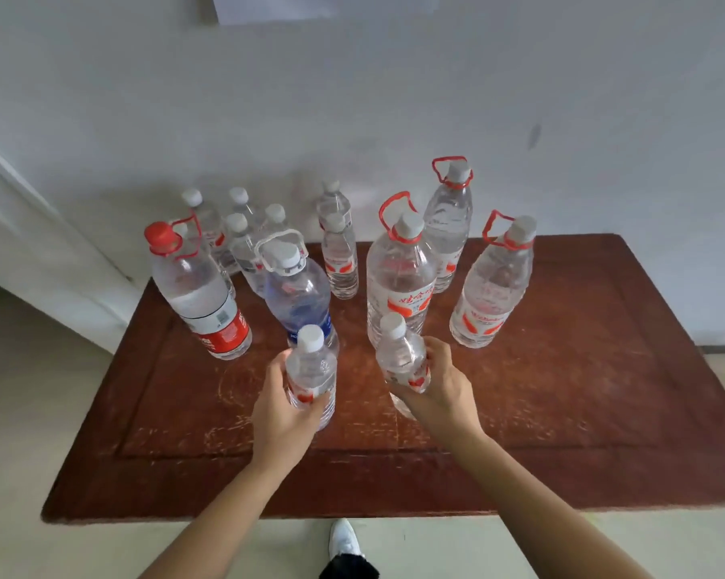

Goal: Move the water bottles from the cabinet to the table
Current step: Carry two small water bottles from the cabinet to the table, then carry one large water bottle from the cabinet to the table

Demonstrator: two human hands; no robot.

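The left grip (279,407) is curled round a small bottle (310,369) with a white cap, held upright over the near middle of the brown table (582,390). The right grip (440,390) wraps a second small bottle (400,357) just to its right, with the cap tilted a little to the left. Whether either base touches the table cannot be told. Beyond the two stand the larger bottles. A red-capped bottle (202,294) with a red and white label stands at the left, and a blue bottle (298,294) with a clear handle is beside it. Three big bottles with red carry loops stand to the right, one in the middle (398,277), one farther back (448,227) and one at the far right (492,286). A cluster of small bottles (235,231) stands at the far left edge, and two more (340,261) stand one behind the other near the far middle. All of these are upright. A white wall (352,98) rises behind the table, and a white shoe (344,537) shows on the floor (18,411) at its near edge.
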